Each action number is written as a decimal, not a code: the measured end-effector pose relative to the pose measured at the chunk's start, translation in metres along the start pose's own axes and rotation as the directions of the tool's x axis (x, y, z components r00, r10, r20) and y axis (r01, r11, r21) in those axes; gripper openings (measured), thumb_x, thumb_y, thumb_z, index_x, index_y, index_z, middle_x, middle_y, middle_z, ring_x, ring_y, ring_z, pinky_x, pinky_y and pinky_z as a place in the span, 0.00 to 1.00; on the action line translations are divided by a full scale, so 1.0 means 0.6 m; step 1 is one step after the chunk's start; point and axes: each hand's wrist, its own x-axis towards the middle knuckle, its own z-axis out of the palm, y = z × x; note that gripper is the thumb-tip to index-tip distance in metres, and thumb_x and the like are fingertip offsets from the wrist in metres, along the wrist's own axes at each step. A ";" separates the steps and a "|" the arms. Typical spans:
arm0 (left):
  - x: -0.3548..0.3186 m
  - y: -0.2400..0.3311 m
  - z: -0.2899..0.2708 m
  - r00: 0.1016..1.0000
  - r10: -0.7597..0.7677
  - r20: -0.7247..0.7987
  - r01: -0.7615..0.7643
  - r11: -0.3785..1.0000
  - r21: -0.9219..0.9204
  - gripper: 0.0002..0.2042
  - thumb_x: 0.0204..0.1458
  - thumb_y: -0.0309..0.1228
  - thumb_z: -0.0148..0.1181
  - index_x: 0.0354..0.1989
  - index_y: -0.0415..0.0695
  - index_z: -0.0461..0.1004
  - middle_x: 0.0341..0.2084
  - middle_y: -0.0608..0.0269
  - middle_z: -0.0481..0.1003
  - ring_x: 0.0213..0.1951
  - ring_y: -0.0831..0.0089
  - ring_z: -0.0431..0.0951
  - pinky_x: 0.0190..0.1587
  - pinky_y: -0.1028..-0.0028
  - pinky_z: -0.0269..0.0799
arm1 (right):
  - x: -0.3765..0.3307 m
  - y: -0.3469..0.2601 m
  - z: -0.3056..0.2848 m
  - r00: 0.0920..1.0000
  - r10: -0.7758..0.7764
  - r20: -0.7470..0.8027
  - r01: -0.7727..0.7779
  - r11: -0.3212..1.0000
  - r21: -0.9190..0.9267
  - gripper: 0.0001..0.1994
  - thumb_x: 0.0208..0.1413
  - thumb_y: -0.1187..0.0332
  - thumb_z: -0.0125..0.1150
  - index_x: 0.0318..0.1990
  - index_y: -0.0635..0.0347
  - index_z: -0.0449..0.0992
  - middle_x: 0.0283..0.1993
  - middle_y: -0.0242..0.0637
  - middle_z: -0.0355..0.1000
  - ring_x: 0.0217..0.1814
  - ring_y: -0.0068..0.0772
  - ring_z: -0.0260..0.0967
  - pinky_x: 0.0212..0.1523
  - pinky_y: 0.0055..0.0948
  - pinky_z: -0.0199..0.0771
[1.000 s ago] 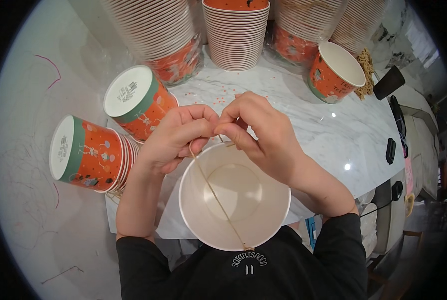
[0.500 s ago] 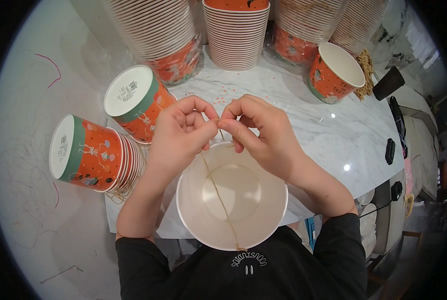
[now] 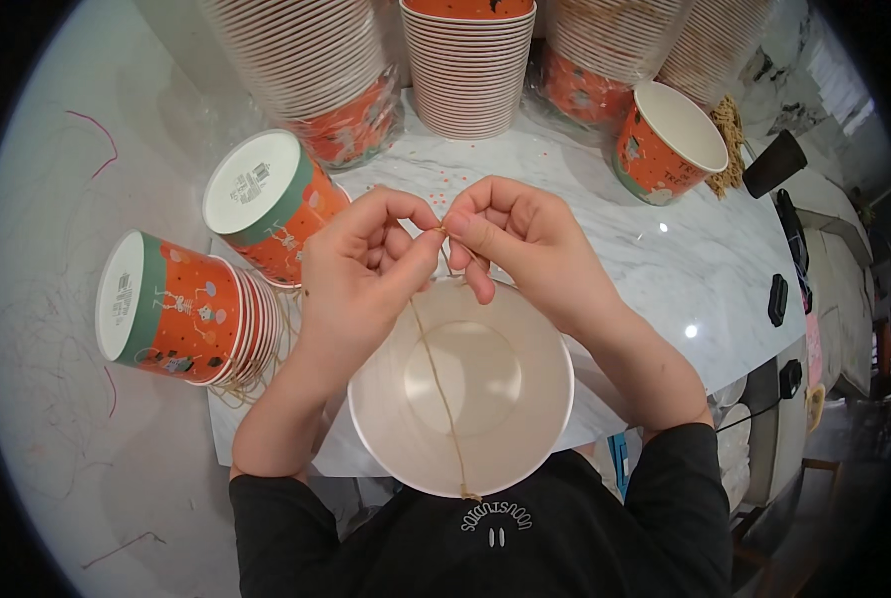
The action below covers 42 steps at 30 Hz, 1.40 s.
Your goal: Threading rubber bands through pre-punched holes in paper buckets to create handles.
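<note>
One tan cord [image 3: 434,371], which we record pinched between fingertips by left hand [image 3: 366,264] and right hand [image 3: 527,239], equally near, beside the far rim of one paper bucket [image 3: 525,409], its length running back across the mouth to the near rim.

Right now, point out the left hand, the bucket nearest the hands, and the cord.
Left hand [image 3: 359,269]: head view, middle of the hand.
Bucket [image 3: 542,379]: head view, inner wall, right side.
Cord [image 3: 438,381]: head view, stretch across the open mouth.
</note>
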 end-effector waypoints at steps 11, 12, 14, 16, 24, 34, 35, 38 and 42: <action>-0.003 0.002 0.000 0.999 0.044 -0.023 -0.042 0.996 0.083 0.03 0.58 0.21 0.62 0.40 0.38 0.76 0.20 0.76 0.72 0.22 0.93 0.68 0.25 0.88 0.59 | 0.004 0.006 0.002 0.999 0.036 -0.033 -0.034 0.997 0.062 0.10 0.66 0.68 0.62 0.44 0.67 0.72 0.33 0.34 0.75 0.27 0.22 0.75 0.32 0.21 0.73; -0.003 0.002 0.001 0.999 0.044 -0.023 -0.042 0.996 0.083 0.03 0.58 0.21 0.62 0.40 0.38 0.76 0.20 0.76 0.72 0.22 0.93 0.68 0.25 0.88 0.59 | 0.004 0.008 0.002 0.999 0.020 -0.039 -0.017 0.998 0.056 0.10 0.66 0.69 0.63 0.44 0.67 0.72 0.33 0.34 0.75 0.27 0.22 0.75 0.32 0.21 0.73; -0.003 0.002 0.001 0.999 0.044 -0.026 -0.041 0.995 0.086 0.03 0.58 0.21 0.62 0.40 0.38 0.76 0.20 0.76 0.72 0.22 0.94 0.67 0.25 0.88 0.59 | 0.004 0.009 0.002 0.999 0.003 -0.046 -0.001 0.999 0.050 0.09 0.66 0.69 0.63 0.43 0.67 0.72 0.33 0.34 0.75 0.27 0.23 0.76 0.31 0.21 0.73; -0.004 0.002 -0.001 0.999 0.046 -0.023 -0.044 0.993 0.106 0.03 0.58 0.21 0.62 0.40 0.38 0.76 0.20 0.76 0.72 0.22 0.94 0.67 0.25 0.88 0.59 | 0.004 0.010 0.003 0.998 -0.025 -0.050 0.028 0.999 0.047 0.09 0.65 0.70 0.63 0.42 0.68 0.73 0.34 0.35 0.75 0.28 0.23 0.77 0.31 0.21 0.74; -0.005 0.006 0.001 0.998 0.061 -0.025 -0.057 0.991 0.125 0.02 0.58 0.20 0.61 0.37 0.38 0.76 0.21 0.75 0.75 0.22 0.95 0.66 0.24 0.88 0.58 | -0.003 0.004 0.009 0.992 -0.097 -0.077 0.091 0.992 -0.082 0.08 0.65 0.72 0.61 0.41 0.71 0.77 0.36 0.37 0.78 0.30 0.22 0.77 0.33 0.20 0.76; -0.003 0.002 -0.004 0.998 0.027 -0.049 -0.020 0.992 0.125 0.02 0.57 0.20 0.62 0.36 0.38 0.75 0.21 0.74 0.75 0.22 0.94 0.67 0.24 0.88 0.59 | -0.006 -0.002 0.012 0.996 -0.073 -0.059 0.056 0.967 -0.248 0.08 0.66 0.71 0.59 0.44 0.70 0.77 0.39 0.34 0.78 0.36 0.20 0.77 0.44 0.20 0.76; -0.002 0.002 -0.004 0.999 0.014 -0.052 -0.007 0.992 0.127 0.02 0.57 0.19 0.62 0.36 0.38 0.75 0.20 0.75 0.74 0.22 0.94 0.67 0.25 0.88 0.59 | -0.004 0.001 0.010 0.996 -0.073 -0.060 0.056 0.967 -0.249 0.08 0.66 0.71 0.59 0.44 0.70 0.77 0.39 0.34 0.78 0.36 0.20 0.77 0.44 0.20 0.76; 0.000 0.011 -0.005 0.998 -0.038 -0.040 0.038 0.999 -0.010 0.03 0.56 0.20 0.63 0.36 0.37 0.75 0.19 0.76 0.72 0.22 0.94 0.68 0.25 0.88 0.60 | 0.001 0.006 0.004 0.998 -0.058 -0.007 0.056 0.983 -0.176 0.08 0.67 0.71 0.59 0.44 0.68 0.76 0.38 0.33 0.77 0.37 0.19 0.75 0.42 0.20 0.76; 0.001 0.021 -0.016 0.996 -0.092 0.021 0.092 0.995 -0.037 0.03 0.55 0.20 0.64 0.36 0.38 0.76 0.19 0.78 0.71 0.22 0.94 0.66 0.24 0.88 0.58 | 0.000 0.004 -0.002 0.999 0.008 0.031 -0.006 0.998 -0.067 0.09 0.67 0.68 0.60 0.44 0.66 0.76 0.38 0.32 0.77 0.37 0.20 0.74 0.42 0.21 0.75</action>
